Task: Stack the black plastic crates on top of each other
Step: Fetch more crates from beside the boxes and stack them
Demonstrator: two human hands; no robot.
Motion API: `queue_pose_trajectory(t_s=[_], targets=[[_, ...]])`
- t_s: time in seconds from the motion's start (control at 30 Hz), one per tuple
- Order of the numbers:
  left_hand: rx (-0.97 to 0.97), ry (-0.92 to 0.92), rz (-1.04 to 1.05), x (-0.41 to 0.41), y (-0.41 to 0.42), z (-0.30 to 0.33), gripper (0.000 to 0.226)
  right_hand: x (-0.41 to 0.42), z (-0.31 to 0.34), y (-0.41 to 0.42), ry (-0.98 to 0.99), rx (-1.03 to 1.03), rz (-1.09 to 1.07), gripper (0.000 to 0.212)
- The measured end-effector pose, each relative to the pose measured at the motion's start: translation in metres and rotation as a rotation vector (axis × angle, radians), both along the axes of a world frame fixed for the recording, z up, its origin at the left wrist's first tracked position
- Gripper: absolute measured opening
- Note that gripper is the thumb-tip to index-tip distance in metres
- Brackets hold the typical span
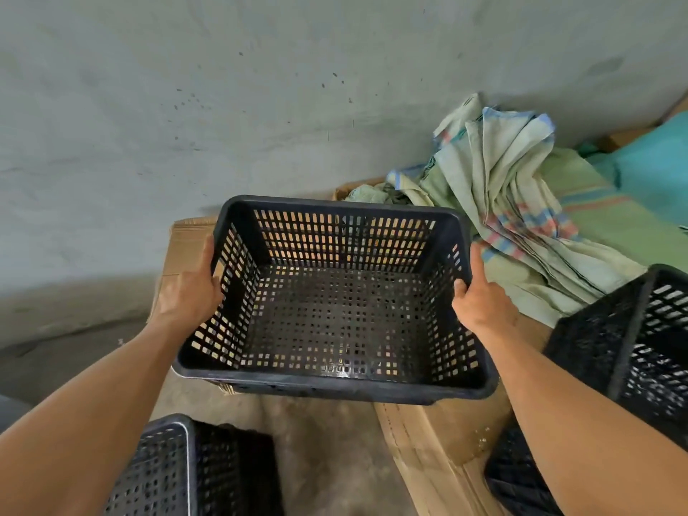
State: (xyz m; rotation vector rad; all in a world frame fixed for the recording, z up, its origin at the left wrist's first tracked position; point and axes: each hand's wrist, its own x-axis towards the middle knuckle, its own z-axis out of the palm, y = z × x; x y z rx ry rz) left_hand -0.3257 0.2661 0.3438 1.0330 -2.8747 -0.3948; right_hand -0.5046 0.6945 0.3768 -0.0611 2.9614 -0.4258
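No readable labels or writing on anything here. Going left to right: your left hand (193, 288) is clamped on the left rim of the empty black crate (335, 303), your right hand (480, 296) grips the right rim, holding it over flattened cardboard (443, 433). More crates sit bottom left (178, 467) and at right (640, 344). Woven sacks (521, 202) are piled behind, with a grey concrete wall (186, 87) and floor (324, 459).

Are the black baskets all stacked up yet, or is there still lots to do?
Not yet. No finished stack shows. Right now the left hand and right hand each grip a side rim of one empty black crate, held above flattened cardboard. Still left: a crate at bottom left and another at the right edge, both lying separately.
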Motion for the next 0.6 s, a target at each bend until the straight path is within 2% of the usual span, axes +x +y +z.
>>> queue_pose_trajectory(t_s=[0.1, 0.23, 0.43, 0.6], targets=[[-0.068, -0.013, 0.060, 0.002, 0.009, -0.001, 0.079, 0.013, 0.006, 0.001, 0.014, 0.074, 0.017, 0.069], [-0.090, -0.016, 0.072, 0.012, 0.017, 0.002, 0.075, 0.030, 0.005, 0.001, 0.027, -0.001, 0.001, 0.065], [-0.085, -0.010, 0.040, 0.042, 0.027, 0.022, 0.067, 0.042, 0.016, 0.011, 0.073, 0.119, 0.040, 0.061], [-0.081, 0.134, 0.019, 0.058, 0.020, 0.075, 0.066, 0.061, 0.072, 0.008, 0.242, 0.106, 0.030, 0.062]])
